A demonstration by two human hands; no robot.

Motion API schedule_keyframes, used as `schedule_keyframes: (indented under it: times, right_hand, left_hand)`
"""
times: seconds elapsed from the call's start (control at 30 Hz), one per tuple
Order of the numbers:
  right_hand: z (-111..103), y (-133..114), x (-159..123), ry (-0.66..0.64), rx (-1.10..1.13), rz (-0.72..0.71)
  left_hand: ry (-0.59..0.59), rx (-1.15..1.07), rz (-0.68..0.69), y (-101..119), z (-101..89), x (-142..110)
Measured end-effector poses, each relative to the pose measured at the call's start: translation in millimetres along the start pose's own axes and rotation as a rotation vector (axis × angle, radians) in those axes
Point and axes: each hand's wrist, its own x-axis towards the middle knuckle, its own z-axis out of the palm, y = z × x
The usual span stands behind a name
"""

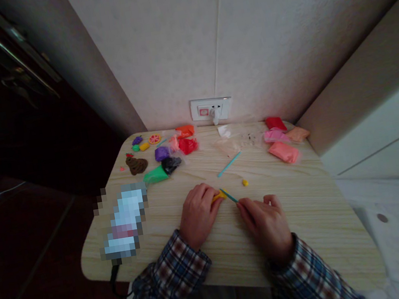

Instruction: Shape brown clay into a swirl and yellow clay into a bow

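Between the fingertips of my left hand (200, 212) is a small piece of yellow modelling clay (219, 196), held close to the tabletop. My right hand (268, 224) grips a thin teal clay tool (228, 195), its tip touching or almost touching the yellow piece. A little yellow clay lump (245, 182) lies beyond my right hand. Farther back, a second light-blue clay tool (229, 164) rests slantwise on the wood. My fingers partly cover the yellow piece and the tool's handle end.
The small wooden table (314, 252) meets a wall with a socket (211, 109). A blurred-out phone (125, 222) with a cable lies left. Bagged clay, including green (155, 174) and pink (284, 152), lines the back. A brown clay figure (136, 165) stands near small clay fruits (144, 147).
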Motion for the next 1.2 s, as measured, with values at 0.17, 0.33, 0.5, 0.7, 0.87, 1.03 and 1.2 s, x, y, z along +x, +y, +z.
schedule_keyframes:
  times: [0.17, 0.33, 0.5, 0.7, 0.87, 1.03, 1.2]
  right_hand:
    - [-1, -1, 1, 0.013, -0.002, -0.009]
    - [0, 0, 1, 0.001, -0.031, 0.008]
    - [2, -2, 0, -0.049, -0.075, -0.004]
    - [-3, -4, 10, -0.185, -0.181, -0.065]
    - [-3, -5, 16, -0.202, -0.226, -0.126]
    - [4, 3, 11, -0.097, -0.196, -0.057]
    - [4, 16, 3, 0.056, -0.130, 0.074]
  left_hand:
    - [-0.001, -0.007, -0.011, -1, 1.3, 0]
    - [-0.003, -0.007, -0.006, -2, 1.4, 1]
    - [0.002, -0.009, -0.008, -1, 1.2, 1]
    - [-0.008, -0.008, -0.006, 0, 0.6, 1]
    - [-0.001, -0.002, -0.003, 0, -0.1, 1]
    - [0.017, 0.006, 0.016, 0, -0.6, 2]
    - [0.028, -0.035, -0.005, 0, -0.8, 1]
